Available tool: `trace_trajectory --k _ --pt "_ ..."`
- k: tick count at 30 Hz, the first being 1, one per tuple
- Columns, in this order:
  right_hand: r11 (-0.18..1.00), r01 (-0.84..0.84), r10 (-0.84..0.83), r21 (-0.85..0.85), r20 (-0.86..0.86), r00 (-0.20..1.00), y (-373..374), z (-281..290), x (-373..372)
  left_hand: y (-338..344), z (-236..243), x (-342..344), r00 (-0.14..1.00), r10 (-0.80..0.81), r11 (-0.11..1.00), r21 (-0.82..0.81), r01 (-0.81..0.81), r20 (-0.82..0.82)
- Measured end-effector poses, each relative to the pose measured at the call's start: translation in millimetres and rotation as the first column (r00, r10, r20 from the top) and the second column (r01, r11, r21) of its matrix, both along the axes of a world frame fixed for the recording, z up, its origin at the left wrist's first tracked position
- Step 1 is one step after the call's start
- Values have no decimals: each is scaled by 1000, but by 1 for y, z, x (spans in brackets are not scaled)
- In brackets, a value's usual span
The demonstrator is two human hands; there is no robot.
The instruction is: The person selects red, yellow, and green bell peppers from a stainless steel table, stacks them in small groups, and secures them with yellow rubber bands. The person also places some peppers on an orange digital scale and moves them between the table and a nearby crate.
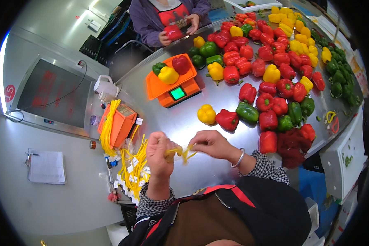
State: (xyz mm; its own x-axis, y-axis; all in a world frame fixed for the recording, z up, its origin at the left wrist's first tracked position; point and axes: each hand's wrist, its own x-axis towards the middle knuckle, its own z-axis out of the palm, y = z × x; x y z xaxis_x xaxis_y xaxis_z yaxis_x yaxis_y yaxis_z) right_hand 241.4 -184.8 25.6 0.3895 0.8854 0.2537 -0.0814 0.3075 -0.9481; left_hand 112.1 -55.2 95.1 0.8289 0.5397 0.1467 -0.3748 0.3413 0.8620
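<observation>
Right above the near edge of the steel table [172, 123], both hands are busy with one yellow strip [185, 155]. The left hand [159, 153] is curled into a fist around one part of it, while the right hand [213, 144] pinches another part between thumb and fingertips, so the strip lies between the two. It is blurred, but it looks like netting. A silver bangle [239, 159] circles the right wrist.

To the left of the fist lies a heap of yellow strips with white tags [133, 170], and more hang over an orange box [117, 125]. Beyond the hands stands an orange digital scale [172, 96] with its display lit green; its tray [153, 85] bears a green, a yellow and a red bell pepper.

Nearer the right hand, a yellow bell pepper [206, 114], a red bell pepper [227, 120] and a green bell pepper [247, 112] sit in a row. A large spread of mixed peppers [281, 59] fills the table's right side, with a dark red cloth [293, 147] at its near end. Across the table, a co-worker [168, 16] holds another red pepper [173, 33].
</observation>
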Motion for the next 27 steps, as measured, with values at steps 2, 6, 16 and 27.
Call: trace_trajectory --k 2,6,16,27 --pt "983 182 -182 -5 -73 981 7 -12 6 -2 -8 -4 969 -12 976 207 64 -245" --pt "982 144 -78 123 -430 899 8 -16 12 2 -21 -9 845 193 716 660 226 -499" --pt "989 41 26 141 -440 898 29 -21 -3 8 -31 4 891 410 665 733 -147 -193" --pt "988 108 -49 110 -436 899 23 -32 19 13 -33 3 904 191 818 571 68 -381"
